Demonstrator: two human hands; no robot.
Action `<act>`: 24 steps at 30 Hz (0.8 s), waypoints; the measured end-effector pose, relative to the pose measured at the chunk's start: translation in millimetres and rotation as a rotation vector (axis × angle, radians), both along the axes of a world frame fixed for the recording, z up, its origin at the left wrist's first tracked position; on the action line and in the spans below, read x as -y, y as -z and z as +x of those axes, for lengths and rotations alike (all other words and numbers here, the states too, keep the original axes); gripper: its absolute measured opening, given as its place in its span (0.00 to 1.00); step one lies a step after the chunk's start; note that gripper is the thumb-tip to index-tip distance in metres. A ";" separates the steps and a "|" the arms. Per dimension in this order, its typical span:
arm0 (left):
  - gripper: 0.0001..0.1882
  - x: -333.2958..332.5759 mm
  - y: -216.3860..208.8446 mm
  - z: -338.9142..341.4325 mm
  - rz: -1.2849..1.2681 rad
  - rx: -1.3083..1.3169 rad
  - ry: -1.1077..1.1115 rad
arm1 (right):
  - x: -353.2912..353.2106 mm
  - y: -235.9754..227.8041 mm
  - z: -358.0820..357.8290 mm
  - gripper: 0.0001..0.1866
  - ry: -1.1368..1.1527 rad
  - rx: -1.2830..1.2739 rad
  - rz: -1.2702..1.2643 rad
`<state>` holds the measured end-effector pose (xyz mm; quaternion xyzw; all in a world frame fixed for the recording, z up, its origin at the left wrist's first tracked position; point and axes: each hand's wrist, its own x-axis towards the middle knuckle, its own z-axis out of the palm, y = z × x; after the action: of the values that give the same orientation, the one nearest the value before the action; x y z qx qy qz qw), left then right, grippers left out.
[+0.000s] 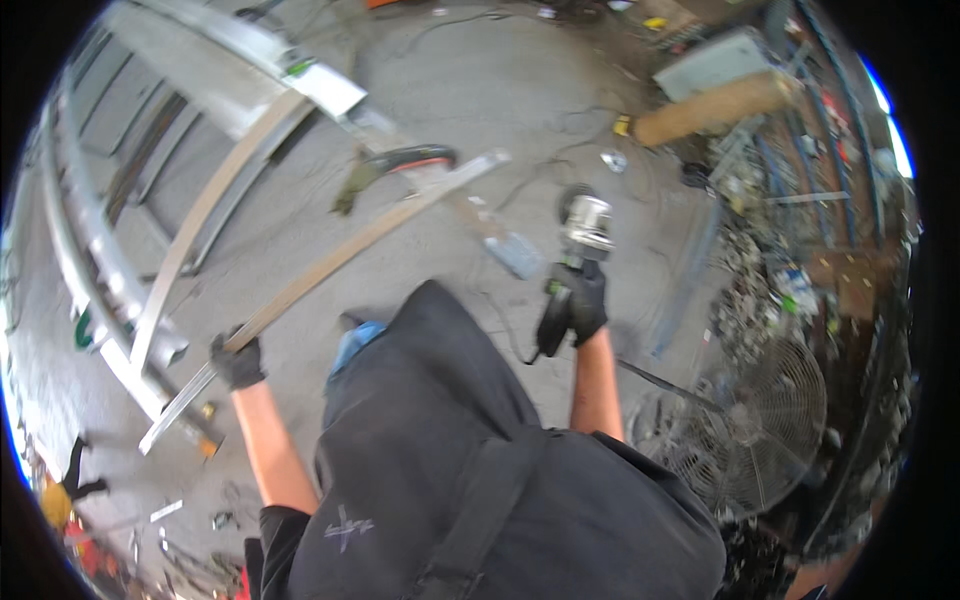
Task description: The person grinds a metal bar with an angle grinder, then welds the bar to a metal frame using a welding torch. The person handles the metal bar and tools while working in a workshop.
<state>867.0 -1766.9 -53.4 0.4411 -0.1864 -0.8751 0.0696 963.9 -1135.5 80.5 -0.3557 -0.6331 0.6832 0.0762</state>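
Note:
My left hand [238,358], in a dark glove, is closed around a long, narrow metal bar [345,250] near its lower left end. The bar slants up to the right across the middle of the view. In my right hand [588,300], also gloved, is an angle grinder [587,225], gripped by its dark body. Its silver head and disc point away from me, well apart from the bar. Past the bar lies a dark tool with red trim [410,157], beside an olive-coloured piece [355,187] whose kind I cannot tell.
Long metal beams [95,240] and a frame fill the left side. A round caged fan [765,425] stands at the lower right. Scrap and debris [750,290] line the right edge, near a thick brown cylinder [710,107]. Cables trail over the grey floor [470,90].

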 end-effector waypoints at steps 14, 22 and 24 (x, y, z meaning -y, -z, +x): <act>0.09 -33.2 -12.1 -4.1 -0.068 -0.094 -0.047 | 16.5 -3.1 4.1 0.18 -0.064 0.060 0.051; 0.12 -51.3 -16.8 35.8 -0.084 0.146 -0.174 | 39.4 -29.4 -3.0 0.20 -0.076 0.030 0.034; 0.12 -54.9 -14.4 40.9 -0.026 0.063 -0.121 | 39.3 -32.9 -4.8 0.19 -0.079 0.065 0.081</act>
<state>907.9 -1712.1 -38.9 0.4781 -0.1731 -0.8524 0.1221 959.1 -1174.8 113.4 -0.3490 -0.6760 0.6476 0.0430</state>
